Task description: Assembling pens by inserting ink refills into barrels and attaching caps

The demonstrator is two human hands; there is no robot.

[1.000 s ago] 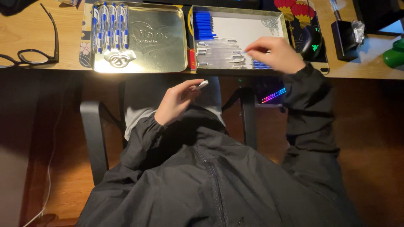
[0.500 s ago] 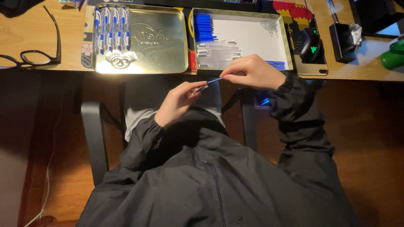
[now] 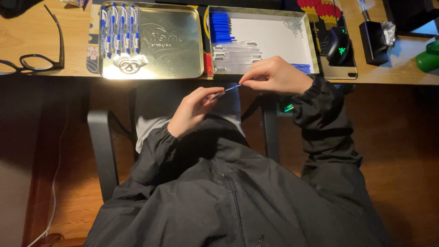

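Hands (image 3: 228, 98) (pen (image 3: 224, 93)) below desk edge (image 3: 183, 78)

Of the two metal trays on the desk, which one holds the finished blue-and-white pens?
The left tray, the gold one. A row of assembled pens lies along its left side. The right tray holds only loose blue caps and clear barrels.

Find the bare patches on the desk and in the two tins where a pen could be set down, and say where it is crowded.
Free: the gold tin right of its pens; the white-lined tin's floor right of the blue caps; bare desk between glasses and gold tin. Crowded: around the mouse.
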